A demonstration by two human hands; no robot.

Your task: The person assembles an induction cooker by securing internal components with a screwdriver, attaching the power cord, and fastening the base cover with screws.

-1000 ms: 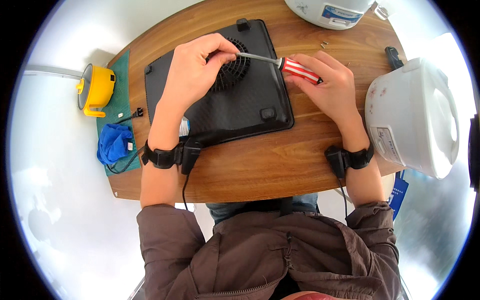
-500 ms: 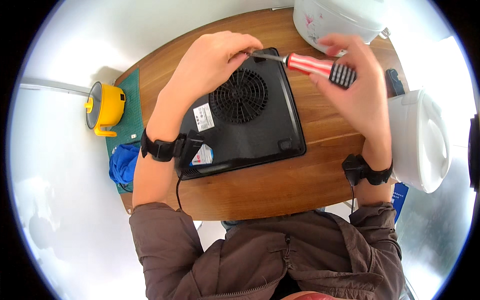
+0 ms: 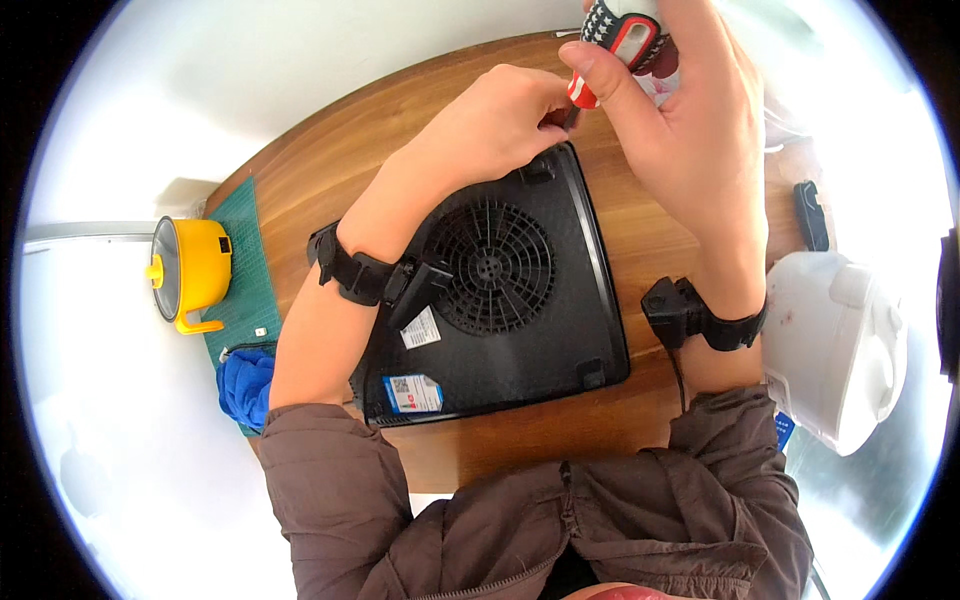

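My right hand (image 3: 700, 140) is closed around the thick handle of a screwdriver (image 3: 605, 38), patterned red, white and black with stars. The tool slants down to the left, its shaft reaching the fingertips of my left hand (image 3: 505, 122). Those fingers are pinched together at the shaft's lower end; whatever lies between them is hidden. Below both hands is a flat black induction cooker (image 3: 530, 368), bottom side up, with a round fan grille (image 3: 490, 267) and two stickers. My left hand is over its far edge, near the far right corner.
On the wooden table (image 3: 330, 150), a green mat (image 3: 235, 270) carries a yellow pot (image 3: 203, 262) and a blue cloth bundle (image 3: 245, 385) at the left. A white rice cooker (image 3: 835, 345) stands at the right, with a small dark object (image 3: 811, 215) beyond it. Another white appliance is mostly hidden behind my right hand.
The view has shifted, so the cooker sits lower in it. The screwdriver has swung from nearly level to steeply slanted, my right hand now higher. My left fingers remain at its tip.
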